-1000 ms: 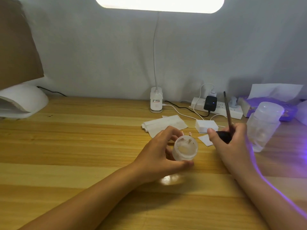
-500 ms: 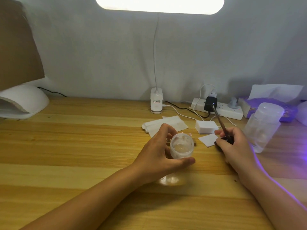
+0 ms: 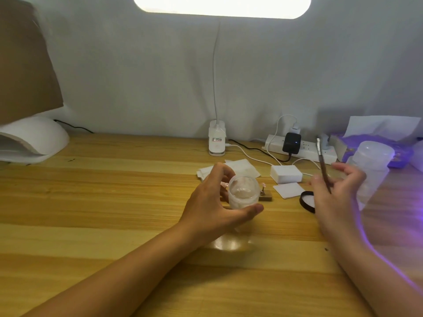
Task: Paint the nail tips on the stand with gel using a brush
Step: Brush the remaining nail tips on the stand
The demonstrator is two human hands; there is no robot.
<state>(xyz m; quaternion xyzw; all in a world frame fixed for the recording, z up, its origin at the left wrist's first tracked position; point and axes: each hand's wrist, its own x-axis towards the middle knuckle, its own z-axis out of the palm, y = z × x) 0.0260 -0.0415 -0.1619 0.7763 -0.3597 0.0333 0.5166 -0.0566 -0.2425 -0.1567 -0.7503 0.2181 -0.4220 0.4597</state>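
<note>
1. Left hand (image 3: pixel 212 202) curled round the open gel jar (image 3: pixel 243 192), lifted off the counter (image 3: pixel 91 202), mouth tipped toward the viewer.
2. Right hand (image 3: pixel 332 197) blurred, fingers loosely spread, pinching the brush (image 3: pixel 323 164); handle runs up and away, near upright. Jar lies to its left, so the right hand is nearer for dipping.
3. Black lid (image 3: pixel 307 201) just beside the right hand.
4. Just behind the jar: stand (image 3: pixel 334 198) with nail tips (image 3: pixel 332 185), partly hidden.
</note>
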